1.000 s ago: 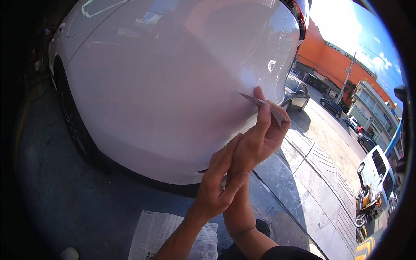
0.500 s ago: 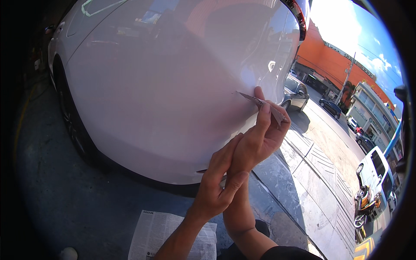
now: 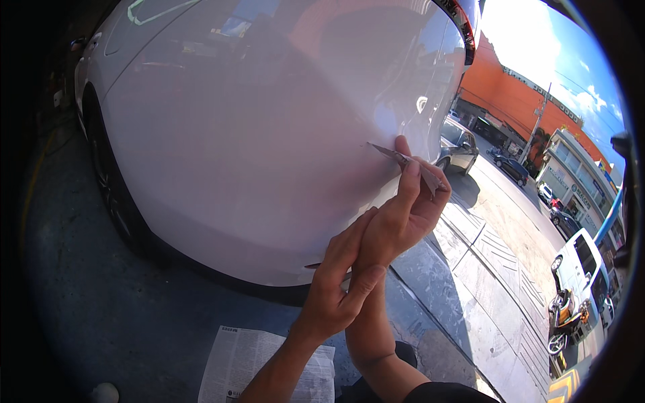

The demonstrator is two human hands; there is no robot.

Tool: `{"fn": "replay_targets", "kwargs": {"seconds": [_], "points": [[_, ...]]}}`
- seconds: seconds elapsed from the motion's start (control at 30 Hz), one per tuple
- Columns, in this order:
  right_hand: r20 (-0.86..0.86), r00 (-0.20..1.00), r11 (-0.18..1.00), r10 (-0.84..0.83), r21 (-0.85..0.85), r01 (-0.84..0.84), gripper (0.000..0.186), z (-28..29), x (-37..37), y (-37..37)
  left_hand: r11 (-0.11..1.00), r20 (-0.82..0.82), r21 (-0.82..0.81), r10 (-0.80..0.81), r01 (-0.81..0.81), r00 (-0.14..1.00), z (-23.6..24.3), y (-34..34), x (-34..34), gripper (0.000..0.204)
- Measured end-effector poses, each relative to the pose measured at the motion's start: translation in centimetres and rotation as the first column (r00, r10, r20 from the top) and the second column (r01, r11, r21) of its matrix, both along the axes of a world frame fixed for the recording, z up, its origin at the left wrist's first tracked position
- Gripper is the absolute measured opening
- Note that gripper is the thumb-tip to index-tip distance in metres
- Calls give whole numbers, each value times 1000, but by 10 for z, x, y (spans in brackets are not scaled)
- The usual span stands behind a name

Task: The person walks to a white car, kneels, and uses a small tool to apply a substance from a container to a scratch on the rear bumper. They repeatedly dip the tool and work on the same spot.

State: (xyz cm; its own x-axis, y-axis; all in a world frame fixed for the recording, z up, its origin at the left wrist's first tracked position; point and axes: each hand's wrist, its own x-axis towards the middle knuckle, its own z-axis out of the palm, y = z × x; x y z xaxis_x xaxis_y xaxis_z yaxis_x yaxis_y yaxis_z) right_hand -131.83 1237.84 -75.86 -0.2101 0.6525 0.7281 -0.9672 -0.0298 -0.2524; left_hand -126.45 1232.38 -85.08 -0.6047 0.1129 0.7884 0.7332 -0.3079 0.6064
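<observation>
A pale, glossy car body panel [image 3: 235, 148] fills the middle of the view. My right hand [image 3: 400, 215] pinches a thin, pointed, folded grey-brown piece [image 3: 390, 154] between thumb and fingers; its material is unclear. The piece's tip is at a small dark mark [image 3: 367, 144] on the panel; whether they touch I cannot tell. My left hand [image 3: 342, 282] is closed round my right wrist from below. A narrow dark shape [image 3: 312, 266] shows beside the left hand, against the panel's lower part; I cannot tell whether it is held.
A newspaper sheet [image 3: 269, 356] lies on the dark floor below my left forearm. The car's rear wheel [image 3: 111, 188] is at left and its red tail light [image 3: 466, 33] at upper right. Outside, parked cars, a white van [image 3: 579, 265] and a motorcycle [image 3: 564, 312] stand along the road.
Both hands and the pointed piece stay nearly where they were. Only a very slight shift of the view shows.
</observation>
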Motion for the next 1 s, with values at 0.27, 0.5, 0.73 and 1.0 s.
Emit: {"fn": "replay_targets", "kwargs": {"seconds": [0.27,0.5,0.73,1.0], "points": [[-29,1000,1000,3,18,-3,16,-1,-1,1,1000,24,1,-18,18,1000,-2,1,0,64],[-12,1000,1000,-8,17,8,16,-1,-1,1,1000,22,5,-18,18,1000,-2,1,1,64],[4,1000,1000,1,16,-1,17,0,2,2,1000,11,14,-16,16,1000,-1,2,3,64],[18,1000,1000,-4,9,4,17,-1,2,2,1000,29,13,-28,28,999,-3,3,3,65]]}}
